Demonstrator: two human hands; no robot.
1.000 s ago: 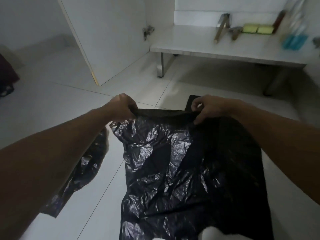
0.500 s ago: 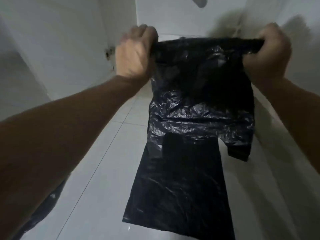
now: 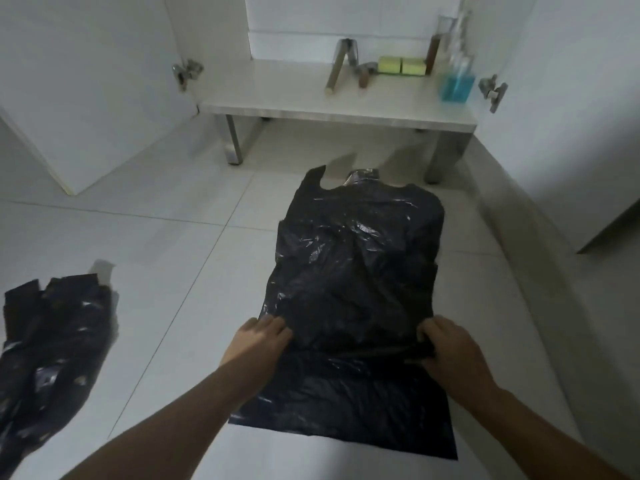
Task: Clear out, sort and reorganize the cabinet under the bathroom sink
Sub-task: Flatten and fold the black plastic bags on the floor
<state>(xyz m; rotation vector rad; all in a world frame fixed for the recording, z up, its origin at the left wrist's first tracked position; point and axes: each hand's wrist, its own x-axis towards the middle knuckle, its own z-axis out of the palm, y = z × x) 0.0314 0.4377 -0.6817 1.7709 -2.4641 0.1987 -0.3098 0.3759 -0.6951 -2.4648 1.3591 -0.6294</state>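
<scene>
While a person crouches over a pale tiled floor [image 3: 166,216], a crumpled black plastic bag [image 3: 48,344] lies at the near left, well apart from the work in the middle. Farther back on the left, an open white cabinet door [image 3: 86,84] stands with its metal hinge [image 3: 186,72] showing. At center, a second black bin bag [image 3: 353,278] is spread flat on the tiles, its handle loops pointing toward the far cabinet. The left hand [image 3: 258,342] rests at the bag's left edge, fingers curled onto the plastic and gripping it. The right hand [image 3: 450,348] holds the opposite edge, fingers clenched around a gathered fold that runs across the bag between the two hands. Beyond the bag, the raised cabinet shelf [image 3: 339,110] stands on metal legs. On it, from left to right, are a slanted metal piece [image 3: 337,67], two yellow-green sponges [image 3: 401,65], a dark brown bottle [image 3: 433,53] and a clear bottle of blue liquid [image 3: 457,81]. At the far right, another hinge [image 3: 491,90] sits on the right-hand cabinet door [image 3: 571,98].
</scene>
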